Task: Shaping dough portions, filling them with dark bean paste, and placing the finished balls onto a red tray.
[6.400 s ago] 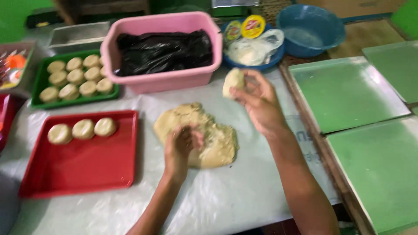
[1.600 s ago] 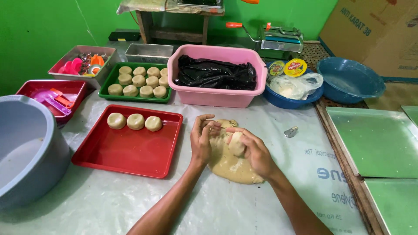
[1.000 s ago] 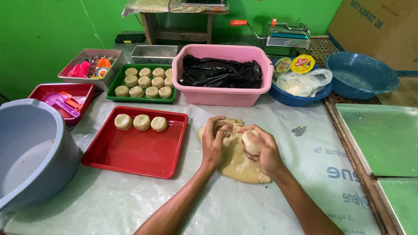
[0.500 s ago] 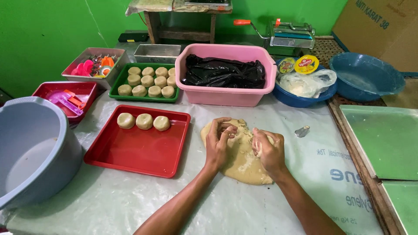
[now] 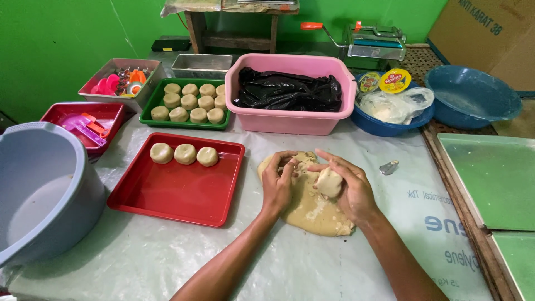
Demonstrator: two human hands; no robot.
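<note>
**While Dough Waits, a Small Lump Gets Shaped**

While the big dough heap [image 5: 312, 206] lies on the worktop [image 5: 167, 262], the right hand [image 5: 345, 187] curls around a small dough lump [image 5: 329, 183] just above it. The left hand [image 5: 277, 181] pinches at the heap's top edge, fingers bent.

Three round dough pieces [image 5: 184, 154] sit in a row at the far end of the red tray [image 5: 178, 195], so most of that tray looks free. A green tray [image 5: 189, 106] behind it is nearly full. Lots of dough is left, I think.

A pink tub [image 5: 290, 120] stands close behind the hands. A grey basin [image 5: 44, 189] crowds the left side. Green boards [image 5: 490, 178] sit at the right edge.
</note>
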